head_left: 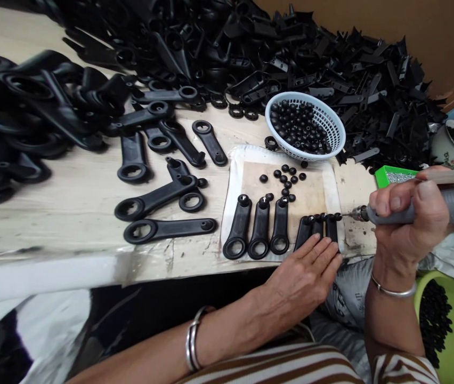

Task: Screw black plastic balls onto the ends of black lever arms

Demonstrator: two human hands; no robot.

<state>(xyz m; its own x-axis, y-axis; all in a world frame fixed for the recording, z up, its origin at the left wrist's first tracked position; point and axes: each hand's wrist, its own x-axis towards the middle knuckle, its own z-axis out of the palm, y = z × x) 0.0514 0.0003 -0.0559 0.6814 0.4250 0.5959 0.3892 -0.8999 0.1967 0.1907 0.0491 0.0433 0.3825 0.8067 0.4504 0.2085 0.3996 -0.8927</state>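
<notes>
A: What are the two hands doing?

B: The left hand [305, 269] lies flat and open, palm down, fingers together, pressing on the lower ends of three black handles [318, 228] that lie side by side on the white mat [235, 181]. It grips nothing; it only pins them.

A: And the right hand [405, 218]?

B: Closed around a grey power driver [430, 205], held level and pointing left. Its bit tip [349, 215] sits right at the top end of the rightmost pinned handle, just beside the small black caps there.

A: So the handles lie between the hands?

B: Yes. The left hand covers their near ends, and the driver meets their far ends from the right.

A: What else is on the mat?

B: Three more handles [259, 226] stand in a row just left of the pinned ones, each with a cap at the top and untouched. Loose black balls [285, 178] are scattered above them.

A: And beyond?

B: A white basket [331, 125] of the same balls sits at the mat's far edge. A green tray [381, 176] of screws lies near the right hand. A big heap of black parts [251, 48] fills the back of the worktop [83, 197], with longer levers [159, 197] lying loose to the left.
</notes>
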